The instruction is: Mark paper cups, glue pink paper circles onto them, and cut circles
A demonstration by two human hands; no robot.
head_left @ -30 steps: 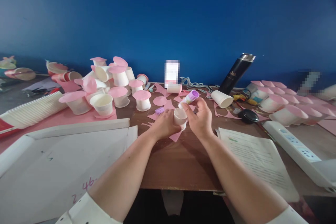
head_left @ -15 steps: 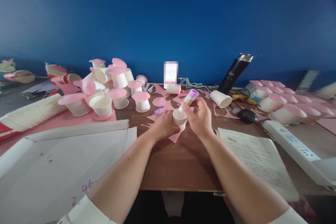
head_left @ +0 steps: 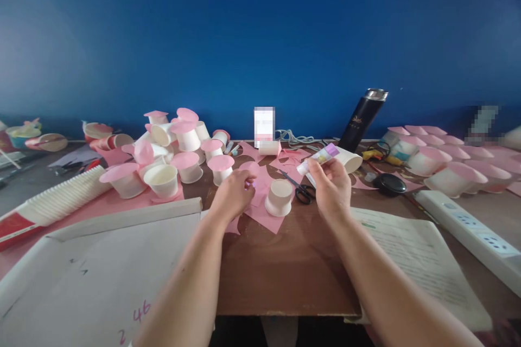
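Note:
My right hand [head_left: 334,187] holds a white glue stick [head_left: 319,156] with a purple end, lifted above the table and tilted to the left. A small white paper cup [head_left: 279,197] stands upside down on a pink paper scrap [head_left: 266,217] between my hands, touched by neither. My left hand [head_left: 233,194] rests just left of the cup, its fingertips on a pink paper circle [head_left: 249,168] and the scraps around it. Black scissors [head_left: 301,191] lie to the right of the cup.
A pile of pink-lidded cups [head_left: 179,146] sits at the back left, a stack of cups [head_left: 57,200] lies beside it. A white board [head_left: 101,260] covers the near left. A black flask [head_left: 362,116], more lidded cups [head_left: 439,165], a power strip [head_left: 468,225] and a printed sheet [head_left: 419,260] are on the right.
My left hand let go of the cup, which now stands upside down on the pink paper, and moved left onto the pink pieces. My right hand drew the glue stick away to the right.

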